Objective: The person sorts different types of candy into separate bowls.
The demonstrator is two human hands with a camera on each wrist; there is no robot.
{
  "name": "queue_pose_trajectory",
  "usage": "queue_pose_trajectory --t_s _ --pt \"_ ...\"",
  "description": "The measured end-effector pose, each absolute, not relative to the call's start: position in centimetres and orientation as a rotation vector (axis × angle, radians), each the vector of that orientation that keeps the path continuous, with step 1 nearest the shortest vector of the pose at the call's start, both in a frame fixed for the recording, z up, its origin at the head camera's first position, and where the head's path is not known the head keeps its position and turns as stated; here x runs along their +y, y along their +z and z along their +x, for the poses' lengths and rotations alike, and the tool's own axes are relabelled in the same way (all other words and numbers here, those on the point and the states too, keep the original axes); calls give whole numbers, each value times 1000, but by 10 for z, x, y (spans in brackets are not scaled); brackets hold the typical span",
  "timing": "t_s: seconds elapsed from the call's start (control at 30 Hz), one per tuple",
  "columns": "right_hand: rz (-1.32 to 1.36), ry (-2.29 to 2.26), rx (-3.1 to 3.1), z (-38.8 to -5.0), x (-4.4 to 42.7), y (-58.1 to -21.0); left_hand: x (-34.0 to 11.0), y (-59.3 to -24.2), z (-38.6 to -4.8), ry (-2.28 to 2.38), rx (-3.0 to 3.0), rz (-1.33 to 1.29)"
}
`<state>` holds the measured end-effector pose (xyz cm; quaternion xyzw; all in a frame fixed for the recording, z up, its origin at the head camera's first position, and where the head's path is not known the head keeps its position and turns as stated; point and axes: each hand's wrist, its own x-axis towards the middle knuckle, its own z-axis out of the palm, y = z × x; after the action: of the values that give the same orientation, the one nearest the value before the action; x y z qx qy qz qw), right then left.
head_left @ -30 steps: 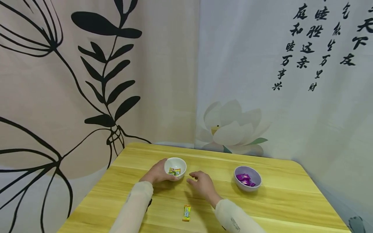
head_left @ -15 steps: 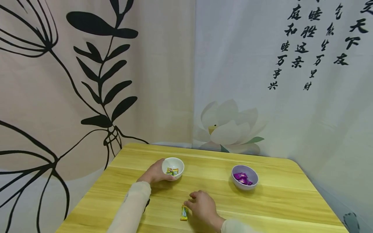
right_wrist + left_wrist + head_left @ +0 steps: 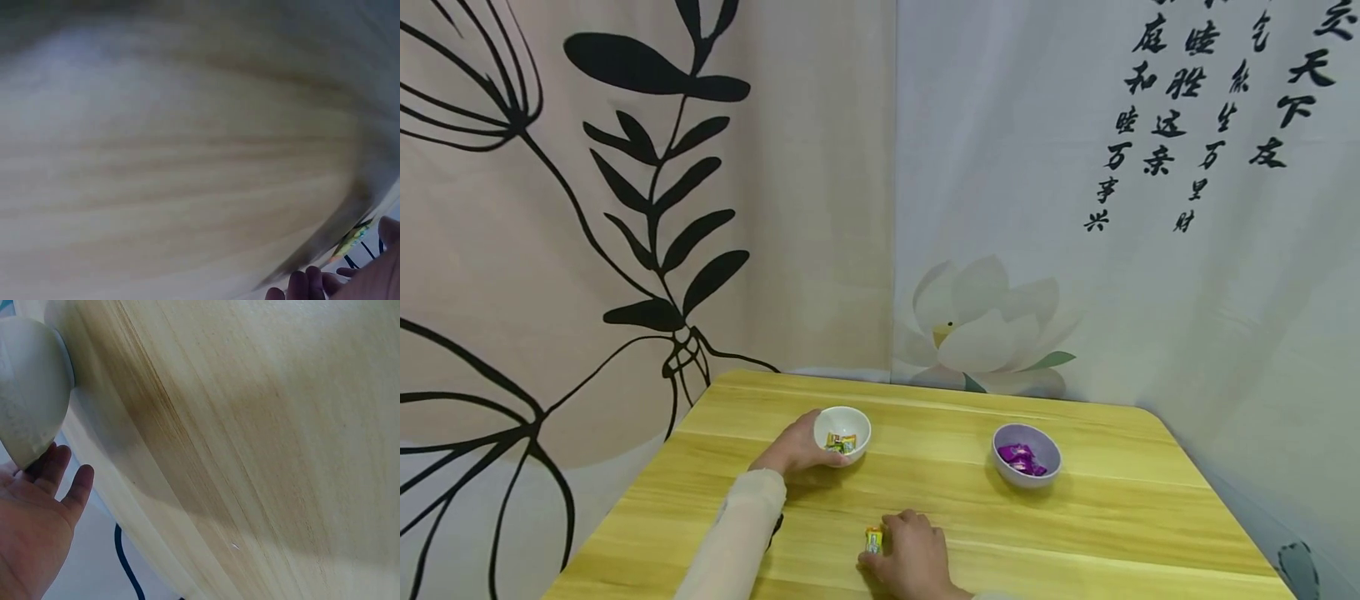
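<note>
My left hand grips the side of a white bowl, which holds several yellow-green wrapped candies. In the left wrist view some fingers touch the bowl's wall, while another sticks out beside it. A single yellow wrapped candy lies on the table near the front. Around it my right hand is lowered, thumb at its near end and fingers at its right. In the right wrist view the candy shows between thumb and spread fingers; contact cannot be made out.
On the wooden table, a light purple bowl with several purple wrapped candies stands right of the white bowl. A printed curtain hangs behind the table's far edge.
My right hand has moved from beside the white bowl down toward the front, to the lone candy. My left hand stays on the white bowl. The head view has shifted slightly.
</note>
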<state>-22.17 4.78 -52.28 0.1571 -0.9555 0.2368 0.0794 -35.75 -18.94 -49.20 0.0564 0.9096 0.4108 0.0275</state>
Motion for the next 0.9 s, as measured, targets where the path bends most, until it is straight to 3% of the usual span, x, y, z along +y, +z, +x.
queue_pose_trajectory --t_s 0.9 --pt "551 644 -2807 -258 74 -529 -189 -491 -358 1253 2811 206"
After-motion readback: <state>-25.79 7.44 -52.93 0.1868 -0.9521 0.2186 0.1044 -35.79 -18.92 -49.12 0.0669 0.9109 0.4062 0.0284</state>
